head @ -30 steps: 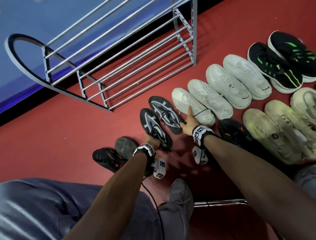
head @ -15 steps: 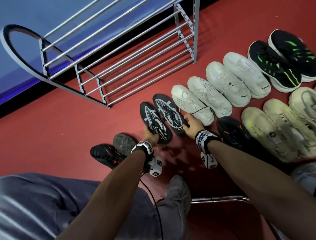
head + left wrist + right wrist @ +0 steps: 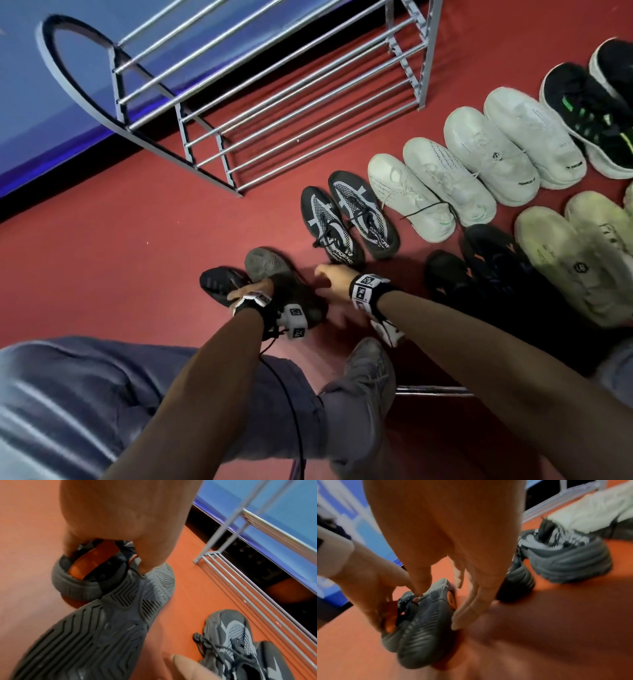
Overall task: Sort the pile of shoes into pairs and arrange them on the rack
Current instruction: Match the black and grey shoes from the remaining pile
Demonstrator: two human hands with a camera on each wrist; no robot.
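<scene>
Pairing is in hand: the left hand (image 3: 251, 291) curls its fingers (image 3: 145, 566) round the dark shoes (image 3: 270, 265) lying on the floor (image 3: 137, 240) below the rack (image 3: 274, 113); the right hand (image 3: 334, 281) reaches in, fingers (image 3: 467, 608) loosely spread, holding nothing; next, righting the sole-up shoe

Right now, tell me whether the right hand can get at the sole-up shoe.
Probably yes. The right hand is open and close beside the sole-up shoe, and nothing lies between them. The left hand grips the black shoe on its far side.
</scene>
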